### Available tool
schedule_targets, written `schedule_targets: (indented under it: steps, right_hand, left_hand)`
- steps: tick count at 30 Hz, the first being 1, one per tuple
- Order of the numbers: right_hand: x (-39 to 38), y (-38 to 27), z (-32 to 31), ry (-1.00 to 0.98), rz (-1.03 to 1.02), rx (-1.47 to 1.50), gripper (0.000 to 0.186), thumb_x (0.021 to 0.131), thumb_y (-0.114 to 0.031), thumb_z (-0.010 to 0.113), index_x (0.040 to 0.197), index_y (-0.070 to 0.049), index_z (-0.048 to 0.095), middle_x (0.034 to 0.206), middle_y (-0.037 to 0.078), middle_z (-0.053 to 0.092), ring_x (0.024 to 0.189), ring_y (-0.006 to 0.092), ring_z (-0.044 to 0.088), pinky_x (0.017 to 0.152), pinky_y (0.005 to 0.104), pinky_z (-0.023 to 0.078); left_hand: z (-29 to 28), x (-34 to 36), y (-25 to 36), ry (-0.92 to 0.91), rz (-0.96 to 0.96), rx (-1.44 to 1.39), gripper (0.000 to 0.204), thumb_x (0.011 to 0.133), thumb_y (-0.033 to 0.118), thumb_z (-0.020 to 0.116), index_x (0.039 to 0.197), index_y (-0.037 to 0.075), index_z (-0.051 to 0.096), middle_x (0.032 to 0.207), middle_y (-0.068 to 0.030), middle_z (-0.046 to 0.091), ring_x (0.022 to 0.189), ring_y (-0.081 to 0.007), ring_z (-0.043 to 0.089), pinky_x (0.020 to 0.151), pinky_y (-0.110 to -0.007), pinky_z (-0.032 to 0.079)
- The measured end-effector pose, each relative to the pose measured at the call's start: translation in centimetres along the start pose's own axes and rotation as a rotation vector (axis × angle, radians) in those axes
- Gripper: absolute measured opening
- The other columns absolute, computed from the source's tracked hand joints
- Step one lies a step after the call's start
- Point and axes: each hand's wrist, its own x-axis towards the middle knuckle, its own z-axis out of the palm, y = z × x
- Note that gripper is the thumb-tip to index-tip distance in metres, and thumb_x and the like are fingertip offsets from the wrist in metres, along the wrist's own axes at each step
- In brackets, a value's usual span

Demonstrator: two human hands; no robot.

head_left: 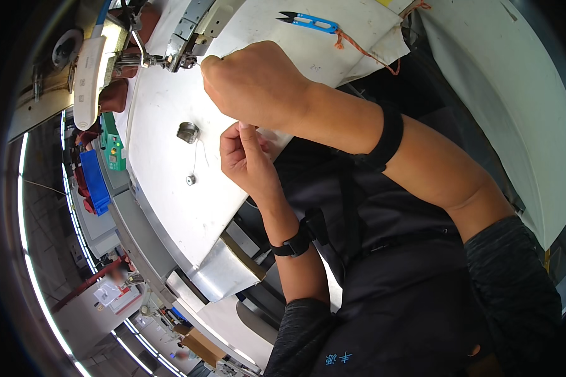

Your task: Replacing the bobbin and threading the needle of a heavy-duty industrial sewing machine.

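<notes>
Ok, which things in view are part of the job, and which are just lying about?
Likely in the job:
- right hand, beside the machine head
- left hand, just below it in view; can't tell what either holds
- metal bobbin case and bobbin, loose on the white worktop

Apparently just lying about:
- blue snips
- green box and blue bin, beyond the worktop

Reads as sewing workshop, factory-like. Noted: sewing machine [195,25] over white worktable [157,138], blue thread snips [305,22], metal bobbin case [187,132], small bobbin [190,180]; beyond, grey bench [138,226], long strip lights [22,207] in rows.
</notes>
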Motion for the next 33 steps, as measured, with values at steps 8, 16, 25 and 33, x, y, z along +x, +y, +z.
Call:
schedule_targets:
  steps: [8,16,25,33]
  right_hand:
    - [0.1,0.0,-0.4,0.030,-0.015,0.021,0.022,0.079,-0.012,0.067,0.062,-0.007,0.053,0.050,0.010,0.059,0.042,0.0245,0.061,0.041,0.0346,0.045]
    - [0.0,0.0,-0.3,0.008,-0.020,-0.013,0.019,0.074,-0.011,0.068,0.061,-0.006,0.054,0.048,0.010,0.057,0.042,0.0235,0.061,0.040,0.0333,0.045]
    - [0.0,-0.5,-0.6,-0.029,-0.037,-0.041,0.015,0.063,-0.010,0.069,0.062,-0.004,0.055,0.049,0.010,0.058,0.044,0.0233,0.063,0.039,0.0331,0.045]
    - [0.0,-0.9,-0.9,-0.039,-0.041,-0.046,0.016,0.061,-0.011,0.069,0.063,-0.003,0.056,0.050,0.011,0.059,0.045,0.0231,0.064,0.040,0.0334,0.046]
  left_hand:
    - [-0.1,0.1,0.2,0.004,0.024,0.059,0.017,0.102,0.018,0.064,0.097,0.001,0.062,0.068,-0.0010,0.058,0.056,-0.0049,0.049,0.052,-0.018,0.038]
    - [0.0,0.0,0.3,0.003,0.025,0.048,0.020,0.101,0.019,0.065,0.095,0.001,0.064,0.069,-0.0005,0.060,0.058,-0.0045,0.051,0.054,-0.018,0.038]
    - [0.0,-0.1,0.0,-0.013,0.050,0.017,0.017,0.103,0.017,0.063,0.097,0.001,0.062,0.069,-0.0001,0.058,0.057,-0.0038,0.048,0.052,-0.018,0.035]
    - [-0.2,-0.1,-0.3,-0.003,0.035,0.013,0.017,0.101,0.018,0.066,0.098,0.001,0.063,0.070,0.0002,0.060,0.058,-0.0038,0.050,0.054,-0.017,0.036]
